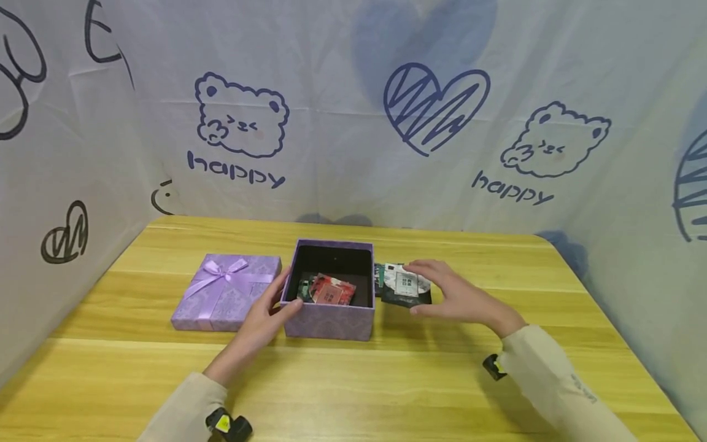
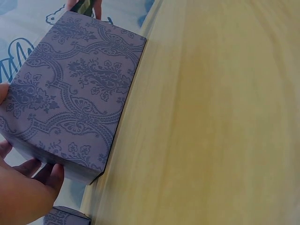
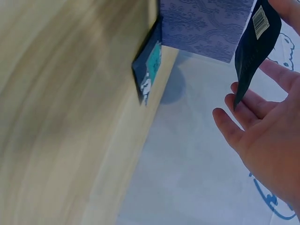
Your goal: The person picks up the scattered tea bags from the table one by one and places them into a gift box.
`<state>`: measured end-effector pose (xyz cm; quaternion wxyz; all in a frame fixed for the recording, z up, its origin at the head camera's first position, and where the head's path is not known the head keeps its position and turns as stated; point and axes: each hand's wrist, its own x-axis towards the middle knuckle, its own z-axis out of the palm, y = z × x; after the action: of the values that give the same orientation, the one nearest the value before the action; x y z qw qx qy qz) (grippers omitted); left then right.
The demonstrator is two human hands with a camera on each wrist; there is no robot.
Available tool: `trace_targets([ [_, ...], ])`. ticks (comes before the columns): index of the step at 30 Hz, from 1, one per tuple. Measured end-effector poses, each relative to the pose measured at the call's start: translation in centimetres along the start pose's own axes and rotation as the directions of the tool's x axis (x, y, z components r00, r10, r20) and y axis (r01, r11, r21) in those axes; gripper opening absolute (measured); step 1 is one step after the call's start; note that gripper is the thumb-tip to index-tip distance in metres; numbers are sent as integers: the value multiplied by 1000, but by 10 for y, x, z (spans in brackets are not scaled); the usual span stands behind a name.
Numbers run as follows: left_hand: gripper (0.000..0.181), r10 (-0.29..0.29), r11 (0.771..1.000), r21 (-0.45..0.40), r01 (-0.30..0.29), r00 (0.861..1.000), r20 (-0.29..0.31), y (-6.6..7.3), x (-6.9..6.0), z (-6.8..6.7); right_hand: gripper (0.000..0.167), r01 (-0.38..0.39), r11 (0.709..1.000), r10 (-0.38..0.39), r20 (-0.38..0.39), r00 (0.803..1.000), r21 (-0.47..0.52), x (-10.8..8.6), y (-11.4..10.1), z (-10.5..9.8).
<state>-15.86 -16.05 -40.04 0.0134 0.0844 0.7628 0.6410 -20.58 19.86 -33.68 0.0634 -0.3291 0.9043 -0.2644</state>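
An open purple patterned gift box [image 1: 329, 323] stands on the table, with a red sachet [image 1: 333, 290] and a dark green one lying inside. My left hand [image 1: 259, 319] holds the box at its left front corner, the thumb at the front rim and the fingers along the left side. Just right of the box, my right hand [image 1: 461, 299] pinches a black-and-white sachet [image 1: 407, 286] between thumb and fingers, raised off the table. In the right wrist view, this sachet shows its dark back with a barcode [image 3: 260, 22]. A dark green sachet [image 3: 149, 65] lies on the table by the box.
The purple box lid [image 1: 229, 291] with a ribbon bow lies left of the box, close to my left hand. A wooden table [image 1: 353, 387] carries everything. Behind it hangs a white cloth [image 1: 331, 123] with drawn bears and hearts.
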Motion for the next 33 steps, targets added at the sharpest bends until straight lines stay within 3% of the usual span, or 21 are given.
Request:
trace_targets([
  [16,68,20,1000,-11,-20,1000,-7,2,0,0,75,65,997,-64,54,997,-31,36,-34,-13],
  [26,70,16,1000,0,-16,1000,-6,0,1,0,74,77,996,-72,136,988,-35,60,-51,-11],
  [33,70,10,1000,-8,-10,1000,-6,-2,2,0,73,98,995,-93,148,985,-27,71,-62,-5],
])
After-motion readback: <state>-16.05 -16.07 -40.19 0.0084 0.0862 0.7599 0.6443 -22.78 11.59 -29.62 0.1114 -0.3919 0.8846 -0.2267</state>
